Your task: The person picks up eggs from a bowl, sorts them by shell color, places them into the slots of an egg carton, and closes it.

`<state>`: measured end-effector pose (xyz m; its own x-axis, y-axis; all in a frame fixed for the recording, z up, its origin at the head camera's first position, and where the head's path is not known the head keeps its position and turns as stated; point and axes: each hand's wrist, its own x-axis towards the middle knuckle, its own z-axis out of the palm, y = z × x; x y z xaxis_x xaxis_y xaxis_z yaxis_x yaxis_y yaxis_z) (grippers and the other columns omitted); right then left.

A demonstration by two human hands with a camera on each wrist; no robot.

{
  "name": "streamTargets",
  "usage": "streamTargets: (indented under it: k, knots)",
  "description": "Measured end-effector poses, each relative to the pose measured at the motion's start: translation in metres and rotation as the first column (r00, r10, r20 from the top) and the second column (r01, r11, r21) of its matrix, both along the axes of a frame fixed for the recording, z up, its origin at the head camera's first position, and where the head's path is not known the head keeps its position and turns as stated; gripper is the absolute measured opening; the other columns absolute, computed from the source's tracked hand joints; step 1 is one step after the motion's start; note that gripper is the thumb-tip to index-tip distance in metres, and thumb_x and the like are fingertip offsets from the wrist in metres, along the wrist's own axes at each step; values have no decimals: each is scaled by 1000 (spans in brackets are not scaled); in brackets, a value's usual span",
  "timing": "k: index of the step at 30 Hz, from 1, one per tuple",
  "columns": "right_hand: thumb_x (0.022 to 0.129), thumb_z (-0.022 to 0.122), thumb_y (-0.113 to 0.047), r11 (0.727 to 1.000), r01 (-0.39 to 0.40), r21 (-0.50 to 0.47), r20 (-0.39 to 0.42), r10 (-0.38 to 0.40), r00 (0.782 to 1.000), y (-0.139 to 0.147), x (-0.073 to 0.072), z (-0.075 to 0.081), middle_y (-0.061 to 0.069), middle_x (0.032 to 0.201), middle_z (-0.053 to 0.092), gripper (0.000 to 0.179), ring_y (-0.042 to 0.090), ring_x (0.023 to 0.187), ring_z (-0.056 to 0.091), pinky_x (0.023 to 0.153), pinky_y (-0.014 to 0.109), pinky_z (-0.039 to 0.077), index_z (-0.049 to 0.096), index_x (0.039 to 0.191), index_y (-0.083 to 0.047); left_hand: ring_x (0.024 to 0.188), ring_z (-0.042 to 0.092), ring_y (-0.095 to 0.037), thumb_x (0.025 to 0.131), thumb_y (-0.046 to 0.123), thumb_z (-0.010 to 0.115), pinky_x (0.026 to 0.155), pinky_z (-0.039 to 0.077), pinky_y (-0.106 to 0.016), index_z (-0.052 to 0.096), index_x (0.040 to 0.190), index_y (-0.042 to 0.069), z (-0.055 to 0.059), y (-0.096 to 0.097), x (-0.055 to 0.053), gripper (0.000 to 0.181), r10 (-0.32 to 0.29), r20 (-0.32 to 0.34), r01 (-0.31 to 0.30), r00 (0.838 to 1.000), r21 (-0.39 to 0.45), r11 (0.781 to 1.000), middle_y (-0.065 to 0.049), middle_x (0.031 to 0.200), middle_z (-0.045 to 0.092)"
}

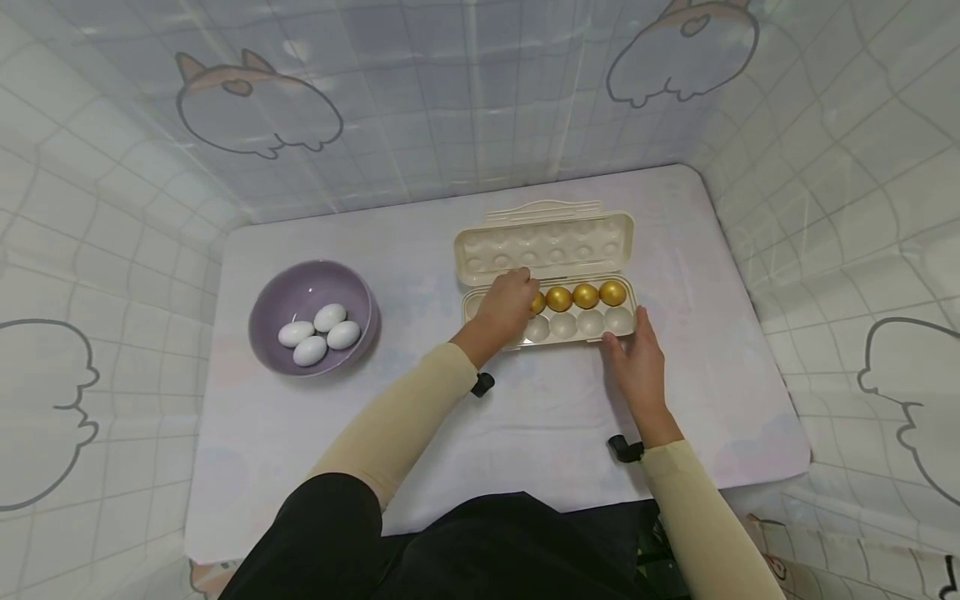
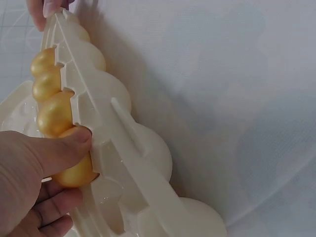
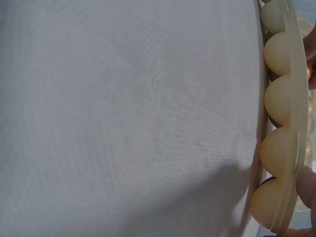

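A cream plastic egg carton [image 1: 563,326] lies with its lid [image 1: 543,247] folded back. Its rear row holds several golden eggs [image 1: 586,295], while the front-row cups on the right are bare. My left hand [image 1: 506,307] reaches over the carton and pinches the leftmost visible golden egg [image 2: 76,170] between thumb and fingers; the egg sits in its cup. At the carton's front right corner, my right hand [image 1: 636,362] grips the edge, thumb [image 3: 307,185] on the front rim and fingers round the right end. My left hand hides the carton's left cups in the head view.
To the left on the white-covered table [image 1: 420,467] stands a purple bowl [image 1: 264,321] with several white eggs [image 1: 311,351] in it. Curtains printed with grid lines and cartoon animals [image 1: 258,108] hang around the back and sides.
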<state>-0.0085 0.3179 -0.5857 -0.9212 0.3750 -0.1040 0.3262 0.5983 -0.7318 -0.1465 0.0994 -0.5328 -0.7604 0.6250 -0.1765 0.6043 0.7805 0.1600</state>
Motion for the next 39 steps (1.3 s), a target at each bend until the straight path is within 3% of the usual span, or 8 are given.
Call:
streamTargets:
  k: [8,16,21,29,35,39]
  knots:
    - [103,71,-24,1000,-6,12,-23,6,1000,1,0,-1,26,172,27,84,41,161,28,130,55,29,22,166,3,104,62,-25,97,22,78,100,53,-38,69,122,7,-2,0,2,30,-20,-33,20,999,3,1000,-7,111,61]
    - [102,71,-26,1000,-15,23,-44,16,999,3,-1,-1,28,171,28,84,42,159,30,129,56,30,24,165,5,100,63,-25,102,16,70,97,54,-38,71,121,7,-1,0,4,21,-8,-41,11,999,67,998,-8,109,61]
    - [103,71,-26,999,-22,25,-46,23,999,4,-1,-3,28,171,29,84,42,160,30,129,56,30,24,165,5,107,66,-23,104,21,68,97,56,-34,71,127,7,2,-2,5,27,17,-16,-15,1000,131,991,-7,117,64]
    - [103,70,-27,999,-21,25,-42,22,999,7,-1,-2,27,171,28,83,42,160,30,130,55,29,23,165,4,145,55,-28,104,32,68,121,46,-37,58,147,3,14,-15,5,53,103,109,-131,989,298,945,-13,155,57]
    - [104,69,-27,999,-32,27,-37,33,999,8,-2,-1,27,171,28,83,43,159,30,129,56,29,23,165,5,147,54,-24,104,42,65,123,44,-37,57,150,8,18,-36,4,58,165,104,-191,981,350,917,-9,154,60]
    - [104,69,-27,999,-39,31,-41,40,998,11,-3,0,28,170,29,82,43,159,30,129,57,30,23,165,5,144,57,-26,104,43,66,121,46,-39,59,148,9,21,-55,3,56,233,70,-241,970,405,882,-10,151,63]
